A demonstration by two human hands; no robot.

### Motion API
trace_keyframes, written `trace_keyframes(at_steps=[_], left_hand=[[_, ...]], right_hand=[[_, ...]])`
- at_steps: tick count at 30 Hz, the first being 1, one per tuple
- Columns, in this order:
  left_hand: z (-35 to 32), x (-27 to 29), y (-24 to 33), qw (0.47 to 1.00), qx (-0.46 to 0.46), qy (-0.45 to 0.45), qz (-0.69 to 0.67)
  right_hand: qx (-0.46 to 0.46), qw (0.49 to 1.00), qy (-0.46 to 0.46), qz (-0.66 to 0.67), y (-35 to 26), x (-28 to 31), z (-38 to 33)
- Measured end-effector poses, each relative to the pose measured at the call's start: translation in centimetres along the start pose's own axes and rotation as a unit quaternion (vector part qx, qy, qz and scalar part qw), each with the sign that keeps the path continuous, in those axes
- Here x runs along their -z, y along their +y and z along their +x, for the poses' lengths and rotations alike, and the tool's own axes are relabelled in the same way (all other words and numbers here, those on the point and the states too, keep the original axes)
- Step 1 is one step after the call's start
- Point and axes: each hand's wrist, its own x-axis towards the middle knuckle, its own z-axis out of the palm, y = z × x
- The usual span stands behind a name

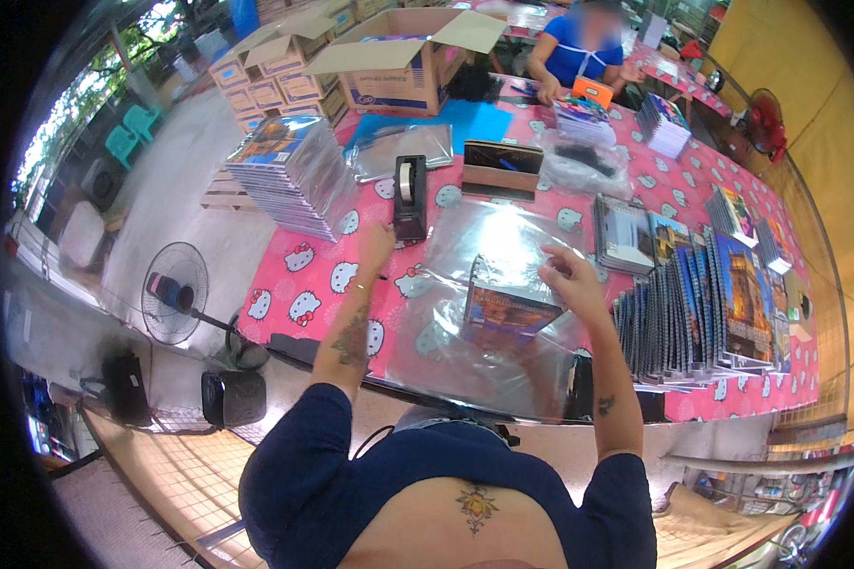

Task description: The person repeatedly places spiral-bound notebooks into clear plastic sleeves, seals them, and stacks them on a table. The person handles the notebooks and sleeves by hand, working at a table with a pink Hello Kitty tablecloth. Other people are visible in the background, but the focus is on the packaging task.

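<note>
A small spiral-bound book or calendar (505,311) with a dark picture cover lies on clear plastic sheets (436,332) in front of me. Over its right side hovers my right hand (573,283), thumb and fingers apart, with nothing visible in it. My left hand (378,245) is beside the near left side of a black tape dispenser (410,213) that carries a roll of clear tape. Its fingers are curled together, and whatever they pinch, if anything, is too small to make out.
Plastic-wrapped books (285,180) are stacked at left; spiral-bound books (678,308) stand in a row at right. Behind the dispenser are a brown open holder (499,173), clear bags (403,152) and an open carton (389,85). Across the table sits a person in blue (579,52).
</note>
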Motion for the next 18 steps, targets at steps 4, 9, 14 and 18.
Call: trace_keyframes(at_steps=[4,9,14,18], left_hand=[[1.8,6.6,11.0,0.950,-0.234,-0.094,0.184],[1.2,7.4,27.4,0.698,-0.611,-0.368,0.068],[2.8,-1.2,27.5,0.602,-0.388,-0.690,0.106],[0.7,-10.2,14.8,0.555,-0.004,-0.804,-0.214]], right_hand=[[0.018,0.999,0.038,-0.008,0.5,-0.2,0.0],[0.012,0.999,0.041,-0.011,0.4,-0.2,0.0],[-0.013,0.999,0.033,0.011,0.0,-0.1,-0.5],[0.021,0.998,0.037,-0.056,-0.6,-1.1,0.3]])
